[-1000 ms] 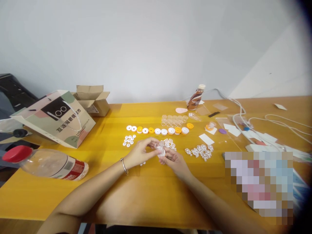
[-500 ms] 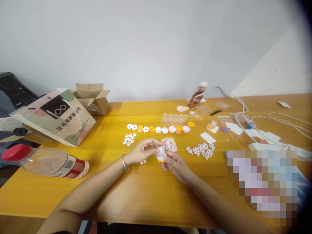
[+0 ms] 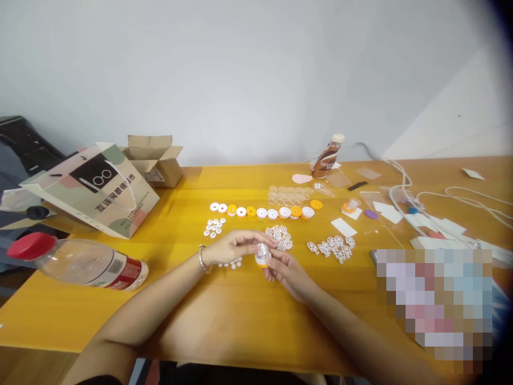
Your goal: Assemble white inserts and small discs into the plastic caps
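Observation:
Between both hands is a small clear-domed capsule (image 3: 262, 255) with a white and orange base. My left hand (image 3: 238, 246) closes its thumb and fingers on the clear top. My right hand (image 3: 286, 270) grips the base from the right. Just behind the hands lie white cut-out plastic pieces (image 3: 284, 235), and a second pile of similar pieces (image 3: 334, 247) is to the right. Small white discs (image 3: 233, 264) lie partly hidden under my left hand. Farther left is a cluster of white round caps (image 3: 214, 228). A row of white and orange round bases (image 3: 262, 213) runs across behind.
Clear plastic cups (image 3: 290, 195) stand behind the row. A brown drink bottle (image 3: 326, 158) is at the back; a large red-capped bottle (image 3: 94, 263), a paper bag (image 3: 116, 198) and an open carton (image 3: 158, 166) are at left. White cables (image 3: 401, 182) and cards (image 3: 343, 226) lie at right.
Both hands stay on the capsule, which is now slightly lower and tilted more. My left fingers have come over its clear top. The view has shifted slightly.

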`<action>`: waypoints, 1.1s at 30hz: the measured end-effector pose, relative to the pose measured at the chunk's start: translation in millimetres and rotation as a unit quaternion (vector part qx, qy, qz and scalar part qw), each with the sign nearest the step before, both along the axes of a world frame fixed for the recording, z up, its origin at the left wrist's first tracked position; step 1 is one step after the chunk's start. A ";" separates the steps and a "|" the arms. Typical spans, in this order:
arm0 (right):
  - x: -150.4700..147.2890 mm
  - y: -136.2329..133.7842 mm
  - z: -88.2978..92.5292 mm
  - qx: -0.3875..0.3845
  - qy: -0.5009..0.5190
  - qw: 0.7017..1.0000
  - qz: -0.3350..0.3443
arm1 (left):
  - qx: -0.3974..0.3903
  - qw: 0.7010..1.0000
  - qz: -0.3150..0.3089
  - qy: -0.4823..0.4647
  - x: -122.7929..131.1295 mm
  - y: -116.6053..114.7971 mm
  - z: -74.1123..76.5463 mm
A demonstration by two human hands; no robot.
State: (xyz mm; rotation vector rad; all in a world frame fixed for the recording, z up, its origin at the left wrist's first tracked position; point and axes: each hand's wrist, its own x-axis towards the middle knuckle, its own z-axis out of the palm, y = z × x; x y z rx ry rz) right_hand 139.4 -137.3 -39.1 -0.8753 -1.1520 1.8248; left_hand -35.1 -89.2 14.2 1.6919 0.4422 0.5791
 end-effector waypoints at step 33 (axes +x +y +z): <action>-1.4 0.0 -1.0 0.044 -0.079 0.996 -0.002 | 0.183 0.972 -0.008 0.151 -15.7 3.2 19.1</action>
